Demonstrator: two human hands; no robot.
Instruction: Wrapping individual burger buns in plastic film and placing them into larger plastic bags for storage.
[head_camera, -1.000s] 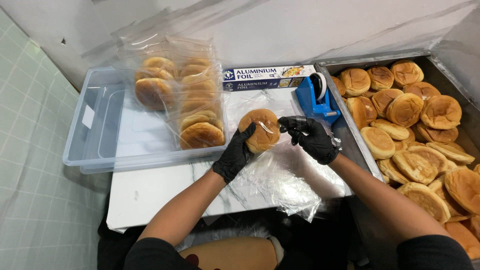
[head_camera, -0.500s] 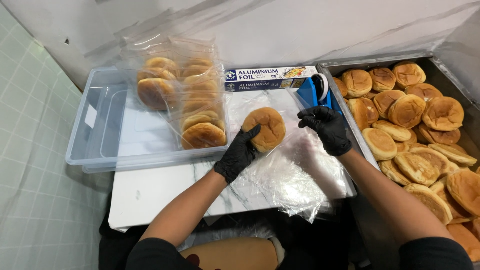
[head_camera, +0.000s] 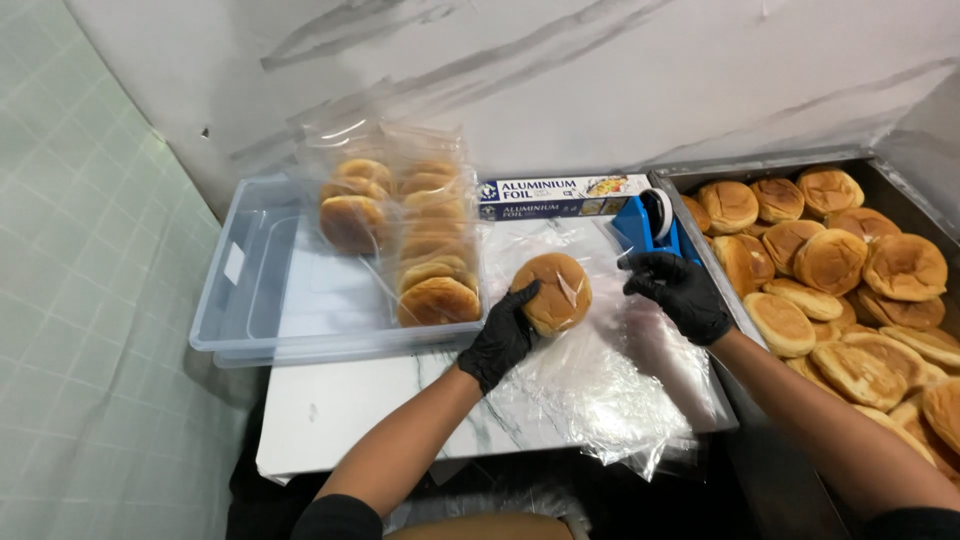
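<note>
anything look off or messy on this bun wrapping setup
Mostly tidy. The pile of clear plastic bags is crumpled and spills over the table's front edge, so it could slide off. The left hand holds a wrapped bun; the right hand is open beside the blue tape dispenser.

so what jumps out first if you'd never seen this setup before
The black-gloved left hand holds a wrapped bun at the centre, over clear bags on the white counter. The right hand hovers open beside a blue tape dispenser. On the right, a metal tray is heaped with loose buns, and bagged buns stand in a clear tub on the left.
</note>
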